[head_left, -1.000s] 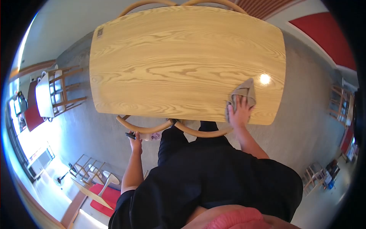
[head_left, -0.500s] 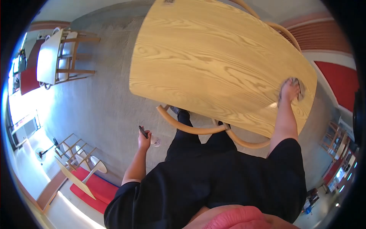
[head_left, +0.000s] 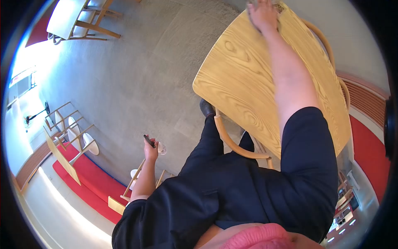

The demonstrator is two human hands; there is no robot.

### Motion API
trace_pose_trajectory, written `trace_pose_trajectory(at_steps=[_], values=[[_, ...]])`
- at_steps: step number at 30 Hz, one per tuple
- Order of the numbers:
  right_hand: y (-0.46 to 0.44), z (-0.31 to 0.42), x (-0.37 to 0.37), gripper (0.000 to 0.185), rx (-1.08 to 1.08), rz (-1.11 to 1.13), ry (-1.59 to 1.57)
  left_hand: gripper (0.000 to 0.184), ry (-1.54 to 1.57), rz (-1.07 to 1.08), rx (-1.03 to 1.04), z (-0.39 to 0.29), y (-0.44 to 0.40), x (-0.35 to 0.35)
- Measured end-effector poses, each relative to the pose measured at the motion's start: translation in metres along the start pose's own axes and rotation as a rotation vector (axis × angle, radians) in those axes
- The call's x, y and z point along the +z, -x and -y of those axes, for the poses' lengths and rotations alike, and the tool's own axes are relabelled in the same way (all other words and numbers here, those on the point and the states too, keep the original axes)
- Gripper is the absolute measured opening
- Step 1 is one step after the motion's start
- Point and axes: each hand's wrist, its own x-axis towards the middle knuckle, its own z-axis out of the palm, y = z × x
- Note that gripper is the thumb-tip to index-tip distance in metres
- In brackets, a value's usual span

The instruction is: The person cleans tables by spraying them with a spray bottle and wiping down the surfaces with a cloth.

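Observation:
My right hand (head_left: 263, 17) presses down at the far end of the wooden table (head_left: 236, 70), its arm stretched across the top. Under and beside its fingers shows a little of a greyish cloth (head_left: 251, 11), mostly covered and blurred. A small printed sticker (head_left: 280, 7) lies just right of that hand. Away from the table, low on the left, my left hand (head_left: 151, 153) is closed around a slim dark object (head_left: 149, 141), perhaps a phone. A clear, see-through item (head_left: 162, 148), like a plastic cup, shows against the same hand; its exact kind is unclear.
A curved wooden chair (head_left: 236, 145) stands between my legs and the table. More chair backs (head_left: 325, 41) line the far side, by a red bench (head_left: 367, 153). At left are a white table (head_left: 66, 18), a red bench seat (head_left: 91, 182) and upturned chairs (head_left: 74, 133).
My right hand has swept with the cloth from the table's right end to its far left end. The view has turned and shifted. My left hand keeps its hold.

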Motion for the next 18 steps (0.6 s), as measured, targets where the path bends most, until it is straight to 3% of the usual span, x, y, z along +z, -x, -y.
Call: trace_pose_trajectory(at_steps=[3,7,11,14,18], values=[[0.024,0.064,0.008,0.064,-0.186,0.034,-0.056,0.076,0.000,0.099,-0.009,0.002,-0.002,0.027],[0.125,0.144,0.015,0.065,-0.432,0.112,-0.098,0.079,0.093,0.201,0.040,-0.030,-0.011,0.055],[0.252,0.178,-0.040,0.064,-0.482,0.324,-0.261,0.078,0.120,0.236,0.159,-0.073,-0.035,0.065],[0.311,0.141,-0.078,0.070,-0.413,0.435,-0.323,0.076,0.172,0.259,0.232,-0.103,-0.055,0.060],[0.400,0.011,-0.132,0.065,-0.110,0.543,-0.261,0.072,0.227,0.140,0.266,-0.114,-0.076,0.049]])
